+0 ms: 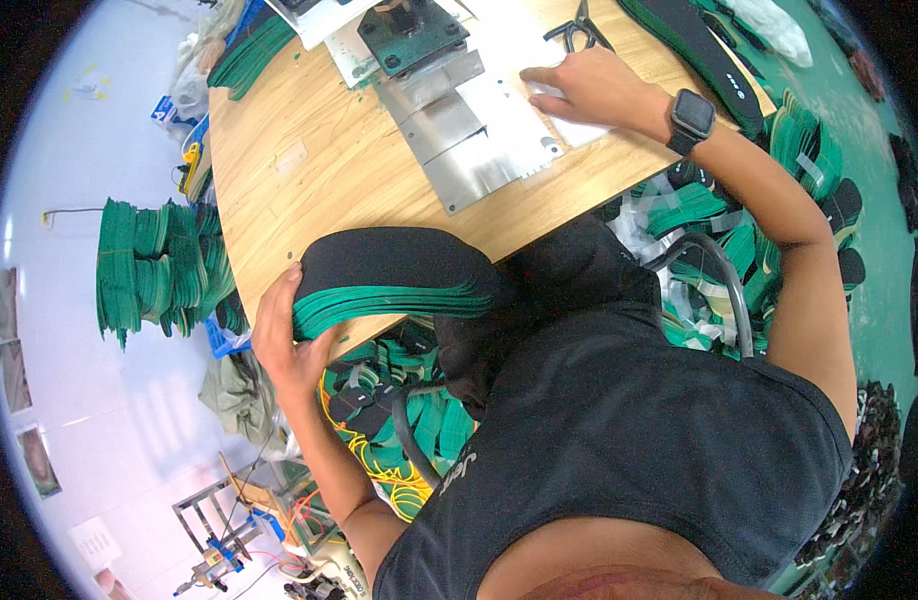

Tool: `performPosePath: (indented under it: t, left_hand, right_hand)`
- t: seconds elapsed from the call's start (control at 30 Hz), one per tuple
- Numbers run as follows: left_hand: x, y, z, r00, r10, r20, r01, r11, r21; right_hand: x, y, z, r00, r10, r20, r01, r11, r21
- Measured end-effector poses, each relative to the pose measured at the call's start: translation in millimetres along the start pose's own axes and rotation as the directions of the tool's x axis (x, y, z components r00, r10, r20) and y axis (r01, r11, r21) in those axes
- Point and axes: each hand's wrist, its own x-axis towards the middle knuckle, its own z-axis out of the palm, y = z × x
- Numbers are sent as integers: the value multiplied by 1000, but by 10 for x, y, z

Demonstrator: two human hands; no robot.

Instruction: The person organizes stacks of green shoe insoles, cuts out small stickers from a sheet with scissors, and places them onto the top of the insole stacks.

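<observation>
Three stacks of black-and-green insoles can be counted on the desk [329, 190]: a near stack [399, 260], a far-left stack [254, 60] and a far-right stack [704, 70]. One machine [414, 40], one pair of scissors [579, 35] and one black watch [693, 114] are also seen; the layers in the near stack (packed too tightly) cannot be counted.

The near stack is gripped at its left end by the left hand [294, 330], the fingers bent around the edge and the thumb set apart below. The right hand [599, 90] is held partly open, index finger stretched out and thumb apart, over a white surface just beside the scissors; whether the surface is touched cannot be told.

The near stack is laid at the desk's near edge, black side up, directly to the right of the left hand and well apart from the right hand.
</observation>
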Motion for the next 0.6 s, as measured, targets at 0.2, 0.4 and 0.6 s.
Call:
performPosePath:
  t: [0.2, 0.4, 0.6]
  left_hand:
    - [28, -10, 1, 998, -49, -37, 50, 999, 5]
    - [14, -39, 19, 998, -45, -36, 45, 999, -11]
    - [-92, -80, -73, 992, -109, -57, 110, 994, 6]
  right_hand:
    - [-162, 159, -63, 1000, -16, -5, 16, 1000, -16]
    - [-222, 336, -34, 997, -64, 32, 63, 998, 26]
    - [-289, -42, -527, 987, -149, -66, 149, 989, -17]
